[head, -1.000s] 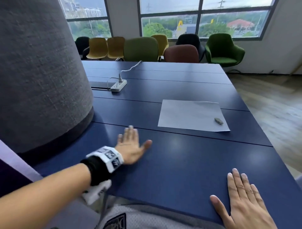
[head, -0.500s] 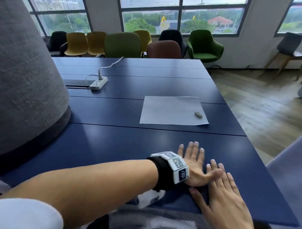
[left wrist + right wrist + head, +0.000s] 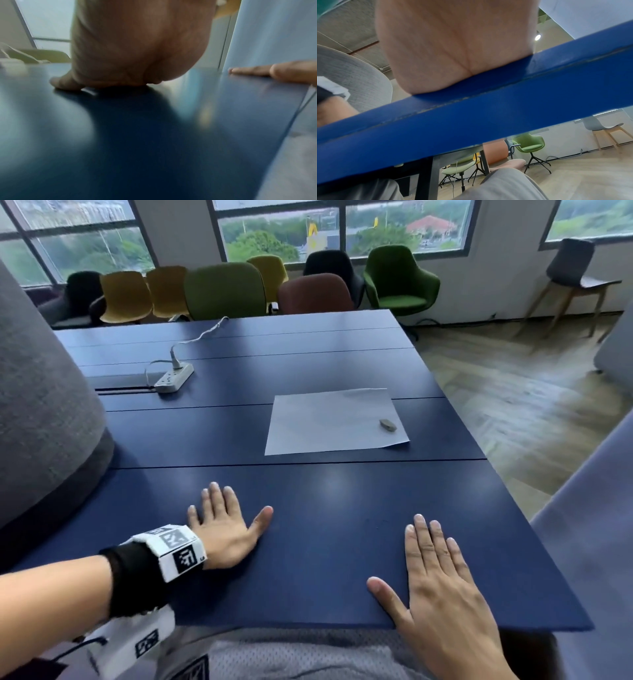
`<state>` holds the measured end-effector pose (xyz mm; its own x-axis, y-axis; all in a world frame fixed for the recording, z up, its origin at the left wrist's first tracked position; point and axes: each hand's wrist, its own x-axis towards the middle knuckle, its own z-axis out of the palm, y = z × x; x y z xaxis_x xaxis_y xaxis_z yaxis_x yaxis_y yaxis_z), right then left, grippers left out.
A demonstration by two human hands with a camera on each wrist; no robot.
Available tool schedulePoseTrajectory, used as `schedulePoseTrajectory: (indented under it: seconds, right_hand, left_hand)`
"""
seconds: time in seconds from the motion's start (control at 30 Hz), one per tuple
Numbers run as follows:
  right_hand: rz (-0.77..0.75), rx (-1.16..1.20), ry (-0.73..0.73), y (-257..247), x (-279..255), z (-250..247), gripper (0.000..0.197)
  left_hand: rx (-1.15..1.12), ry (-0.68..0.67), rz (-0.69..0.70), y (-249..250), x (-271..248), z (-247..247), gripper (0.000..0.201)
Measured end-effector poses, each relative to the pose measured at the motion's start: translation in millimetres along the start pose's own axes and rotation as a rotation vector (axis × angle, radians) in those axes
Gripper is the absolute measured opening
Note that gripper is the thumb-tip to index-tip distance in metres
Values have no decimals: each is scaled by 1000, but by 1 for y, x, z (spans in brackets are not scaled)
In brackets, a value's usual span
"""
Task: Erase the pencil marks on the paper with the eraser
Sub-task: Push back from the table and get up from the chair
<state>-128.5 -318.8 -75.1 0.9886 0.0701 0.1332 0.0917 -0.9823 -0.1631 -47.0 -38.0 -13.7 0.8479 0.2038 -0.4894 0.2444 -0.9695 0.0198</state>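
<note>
A white sheet of paper (image 3: 334, 422) lies on the blue table (image 3: 308, 542), right of centre and well beyond my hands. A small grey eraser (image 3: 388, 425) rests on the sheet near its right edge. No pencil marks show from here. My left hand (image 3: 222, 522) lies flat on the table near the front, fingers straight, holding nothing. My right hand (image 3: 435, 573) lies flat at the front edge, also empty. In the left wrist view the left palm (image 3: 137, 44) presses the tabletop, and the right hand's fingers (image 3: 257, 70) show at the far right.
A white power strip (image 3: 174, 377) with its cable sits at the back left of the table. A large grey fabric column (image 3: 44, 412) rises at the left edge. Several chairs (image 3: 226, 290) line the far side. The table's right edge drops to wooden floor (image 3: 531, 412).
The left hand has slid back left, away from the right hand it was touching half a second ago. Both hands now lie apart, flat on the table. The head view has shifted.
</note>
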Motion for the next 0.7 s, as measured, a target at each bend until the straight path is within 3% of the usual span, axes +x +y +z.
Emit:
schedulePoseTrajectory:
  seconds: [0.07,0.17,0.23,0.3,0.37,0.43,0.53,0.7]
  right_hand:
    - [0,14,-17,0,-1,-1,97]
    - [12,84,-27,-1,0,-2,103]
    - [21,157,2,-1,1,-3,109]
    - [56,212,33,1,2,-3,115]
    - [75,225,32,4,3,-4,118]
    - [87,216,-21,3,4,-4,119]
    - [86,231,-29,1,1,-5,118]
    - [52,245,31,-3,-1,-5,115]
  left_hand:
    - [11,5,128,42,-6,9,96]
    - [50,-14,410,121,-22,26,116]
    - [4,-96,541,168,-33,34,112]
    - [-99,-215,583,198,-42,25,116]
    - [-297,-295,553,202,-49,1,98]
    - [-575,-284,548,177,-54,-29,71]
    - [-681,-142,497,99,-63,-55,63]
    - [-299,32,22,-44,-62,-6,120]
